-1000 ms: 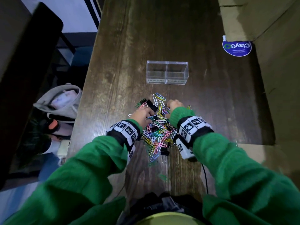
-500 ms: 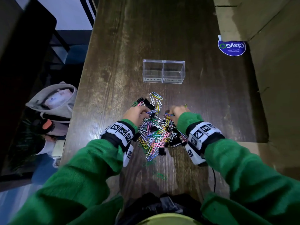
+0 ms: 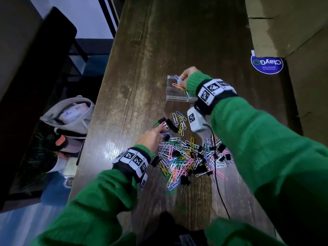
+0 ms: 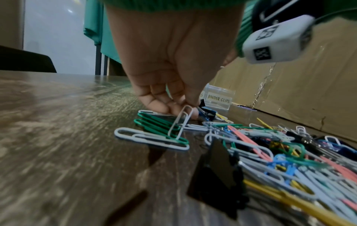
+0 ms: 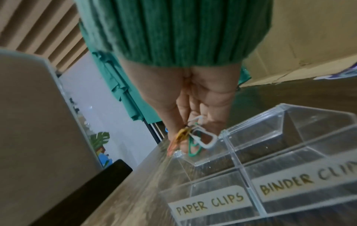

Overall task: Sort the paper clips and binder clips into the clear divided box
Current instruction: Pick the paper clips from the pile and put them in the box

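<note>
On the wooden table stands the clear divided box [image 3: 170,94] [image 5: 239,166] [image 4: 219,99], labelled PAPER CLIPS on the left and BINDER CLIPS on the right; both compartments look empty. My right hand [image 3: 182,80] [image 5: 185,134] hovers over the left compartment's far corner, pinching a bunch of coloured paper clips [image 3: 178,84] [image 5: 195,137]. Nearer me lies the mixed pile of paper clips and black binder clips [image 3: 186,157] [image 4: 270,152]. My left hand [image 3: 158,134] [image 4: 181,107] is at the pile's left edge, fingertips pinching a white paper clip [image 4: 182,120].
A big cardboard box [image 3: 284,23] walls the table's right side, with a round blue sticker [image 3: 267,63] at its foot. A black cable [image 3: 218,183] runs across the pile from my right wrist. The table's left edge drops to a grey bag [image 3: 71,114] on the floor.
My right hand has left the pile with a bunch of paper clips and moved forward over the box's left compartment. The left hand has stayed at the pile's left edge.
</note>
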{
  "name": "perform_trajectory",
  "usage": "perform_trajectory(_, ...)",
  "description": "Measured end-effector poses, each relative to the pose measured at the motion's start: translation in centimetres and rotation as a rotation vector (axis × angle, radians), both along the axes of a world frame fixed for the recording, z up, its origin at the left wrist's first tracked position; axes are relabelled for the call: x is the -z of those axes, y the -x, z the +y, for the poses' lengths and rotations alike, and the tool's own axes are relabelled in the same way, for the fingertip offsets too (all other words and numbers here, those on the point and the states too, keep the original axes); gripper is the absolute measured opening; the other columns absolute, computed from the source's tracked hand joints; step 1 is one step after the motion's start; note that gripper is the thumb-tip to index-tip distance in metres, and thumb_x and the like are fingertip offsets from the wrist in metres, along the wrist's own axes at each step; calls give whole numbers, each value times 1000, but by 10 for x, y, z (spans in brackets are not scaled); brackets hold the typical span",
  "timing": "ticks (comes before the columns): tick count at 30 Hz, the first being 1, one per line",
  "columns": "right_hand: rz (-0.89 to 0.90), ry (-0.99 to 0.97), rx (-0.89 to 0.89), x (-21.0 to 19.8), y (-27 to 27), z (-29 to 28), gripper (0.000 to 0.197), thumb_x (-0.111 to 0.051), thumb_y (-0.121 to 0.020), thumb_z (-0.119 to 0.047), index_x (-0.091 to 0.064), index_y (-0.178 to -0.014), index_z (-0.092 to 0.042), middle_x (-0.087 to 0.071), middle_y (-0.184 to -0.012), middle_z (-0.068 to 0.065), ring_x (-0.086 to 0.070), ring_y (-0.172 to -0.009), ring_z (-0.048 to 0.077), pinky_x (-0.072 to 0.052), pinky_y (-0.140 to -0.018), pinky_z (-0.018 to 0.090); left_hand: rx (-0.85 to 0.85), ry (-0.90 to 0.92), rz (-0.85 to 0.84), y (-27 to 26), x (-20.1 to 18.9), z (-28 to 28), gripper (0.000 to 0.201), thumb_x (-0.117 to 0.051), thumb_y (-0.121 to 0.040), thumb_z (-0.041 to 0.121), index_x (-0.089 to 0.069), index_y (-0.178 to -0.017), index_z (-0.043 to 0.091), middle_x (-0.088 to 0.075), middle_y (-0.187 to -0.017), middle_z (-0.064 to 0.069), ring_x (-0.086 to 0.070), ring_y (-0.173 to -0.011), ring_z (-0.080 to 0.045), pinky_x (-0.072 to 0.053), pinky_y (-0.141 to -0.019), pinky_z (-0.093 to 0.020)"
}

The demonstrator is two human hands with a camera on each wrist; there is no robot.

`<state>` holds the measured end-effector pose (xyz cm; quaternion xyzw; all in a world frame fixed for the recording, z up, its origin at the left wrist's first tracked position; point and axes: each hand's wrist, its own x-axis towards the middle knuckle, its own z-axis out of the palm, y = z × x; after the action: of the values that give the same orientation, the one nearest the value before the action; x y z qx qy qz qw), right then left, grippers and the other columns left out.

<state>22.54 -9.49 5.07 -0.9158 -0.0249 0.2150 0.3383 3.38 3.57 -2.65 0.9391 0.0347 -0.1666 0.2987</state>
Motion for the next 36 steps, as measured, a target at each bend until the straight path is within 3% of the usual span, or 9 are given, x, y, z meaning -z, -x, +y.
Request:
perform_trajectory(5, -37, 58, -1, 0, -8, 12, 29, -57, -88, -11, -60, -116, -9, -61, -119, 9, -59, -103, 20, -44, -87, 22, -33, 20, 5, 3, 3, 2, 22, -39, -97, 17, -52, -114, 18, -65, -95, -3, -55, -68, -12, -39, -55, -15)
perform_trajectory(7, -105, 51, 38, 0, 0, 9, 26, -50, -89, -3, -65, -110, -8, -62, -121, 13, -59, -110, 25, -44, -98, 25, -36, 21, 4, 1, 7, 3, 21, -38, -97, 19, -54, -111, 18, -67, -93, -5, -58, -69, -19, -40, -55, -20)
perform_trajectory(10, -229, -24, 41, 15, 34, -1, 30, -42, -84, 4, -70, -90, -6, -69, -98, 11, -66, -94, 26, -51, -90, 29, -66, 8, -45, -1, 11, 4, 22, -38, -97, 21, -57, -105, 14, -65, -96, -10, -56, -76, -19, -42, -60, -24)
perform_trajectory(13, -178, 25, -279, 43, 77, -12, 28, -47, -87, -1, -67, -105, -9, -66, -109, 7, -61, -101, 21, -46, -94, 28, -92, -15, -141, -7, 13, 8, 24, -41, -95, 24, -59, -102, 10, -58, -101, -8, -52, -92, -20, -44, -81, -32)
perform_trajectory(17, -159, 287, -679, 64, 113, -20, 48, -54, -90, -20, -42, -136, -20, -41, -144, 0, -32, -131, 25, -29, -109, 42, -196, 214, -54, -17, 15, 16, 10, -49, -92, 14, -58, -89, 16, -61, -82, 2, -59, -73, -19, -48, -71, -33)
perform_trajectory(21, -204, 343, -633, 68, 125, -36, 38, -54, -87, -10, -50, -125, -15, -53, -128, 4, -41, -117, 25, -35, -102, 37, -256, 323, -37, -21, 14, 24, 15, -55, -84, -2, -56, -90, 12, -57, -78, 4, -56, -74, -14, -49, -78, -29)
perform_trajectory(27, -196, 97, -172, 58, 132, -75, 28, -53, -79, 6, -69, -98, -7, -66, -110, 9, -57, -108, 27, -39, -101, 31, -225, 354, 29, -18, 16, 26, 18, -62, -79, -4, -59, -91, 10, -56, -74, 7, -54, -66, -9, -51, -74, -29)
perform_trajectory(31, -156, 255, -284, 52, 133, -81, 29, -51, -81, -3, -69, -99, -18, -56, -115, -6, -46, -109, 19, -38, -101, 36, -243, 451, 95, -18, 11, 22, 18, -61, -81, -1, -58, -92, 14, -58, -80, 4, -60, -70, -11, -49, -65, -17)
perform_trajectory(36, -94, -192, -207, 45, 138, -28, 31, -66, -80, -10, -64, -111, -8, -58, -97, -3, -51, -65, 10, -47, -74, 27, -131, 533, 103, -22, -2, 5, 22, -59, -80, -10, -57, -87, 11, -61, -74, 2, -61, -54, 4, -48, -58, -7)
